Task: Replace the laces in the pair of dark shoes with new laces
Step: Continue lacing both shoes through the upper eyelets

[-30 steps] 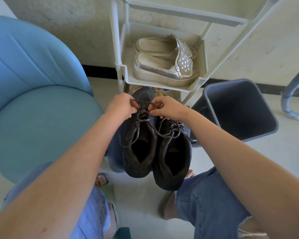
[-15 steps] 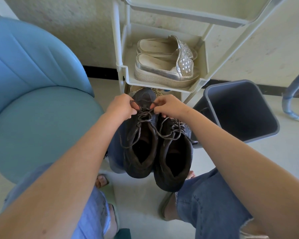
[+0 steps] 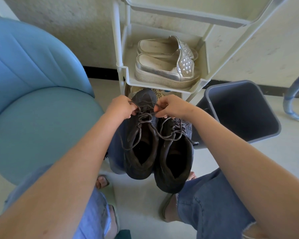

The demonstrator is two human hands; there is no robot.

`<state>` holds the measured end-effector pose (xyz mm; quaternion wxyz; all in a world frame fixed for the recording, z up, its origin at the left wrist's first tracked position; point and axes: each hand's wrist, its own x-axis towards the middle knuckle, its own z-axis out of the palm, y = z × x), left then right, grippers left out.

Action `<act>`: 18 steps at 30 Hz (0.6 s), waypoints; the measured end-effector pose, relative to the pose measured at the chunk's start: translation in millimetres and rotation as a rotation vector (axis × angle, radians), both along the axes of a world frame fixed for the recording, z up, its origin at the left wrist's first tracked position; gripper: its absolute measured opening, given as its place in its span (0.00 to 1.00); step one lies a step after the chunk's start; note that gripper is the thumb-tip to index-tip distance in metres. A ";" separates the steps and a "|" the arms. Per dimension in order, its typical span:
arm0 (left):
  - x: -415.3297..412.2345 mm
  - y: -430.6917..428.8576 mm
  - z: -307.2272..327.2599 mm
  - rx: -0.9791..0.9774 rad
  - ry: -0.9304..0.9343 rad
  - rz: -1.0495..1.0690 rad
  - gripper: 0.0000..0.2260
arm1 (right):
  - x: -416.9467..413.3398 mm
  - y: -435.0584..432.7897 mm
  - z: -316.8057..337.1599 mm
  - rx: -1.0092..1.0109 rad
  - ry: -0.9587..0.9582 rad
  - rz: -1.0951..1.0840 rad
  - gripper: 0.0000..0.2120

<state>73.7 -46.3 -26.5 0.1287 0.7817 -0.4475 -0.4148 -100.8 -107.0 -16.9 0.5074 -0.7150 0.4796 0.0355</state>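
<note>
Head view: the dark shoes lie side by side between the person's knees, toes toward the white rack; what carries them is mostly hidden. Both hands work over the toe end of the chair-side shoe, next to the blue chair, each pinching the old lace. Compared with a second ago, the left hand and right hand have drawn a little apart, so the lace stretches between them and its lower crossings look slack. I judge the lace is being worked out of the eyelets. The second shoe remains laced and no new laces show, so the task looks early.
</note>
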 end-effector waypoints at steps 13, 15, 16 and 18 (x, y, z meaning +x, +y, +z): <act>-5.7 1.0 -2.1 0.144 -0.084 0.012 0.13 | 2.6 0.7 -0.5 0.123 0.005 -0.119 0.06; -7.4 -0.8 -5.2 0.095 -0.037 0.050 0.11 | 5.8 2.9 -3.1 0.102 0.015 -0.124 0.07; -8.3 -1.6 -6.3 0.067 -0.019 0.069 0.11 | 6.8 3.6 -3.6 0.098 0.022 -0.117 0.09; -9.9 -1.9 -9.4 0.011 0.070 0.117 0.14 | 6.8 4.5 -3.7 0.114 0.045 -0.106 0.11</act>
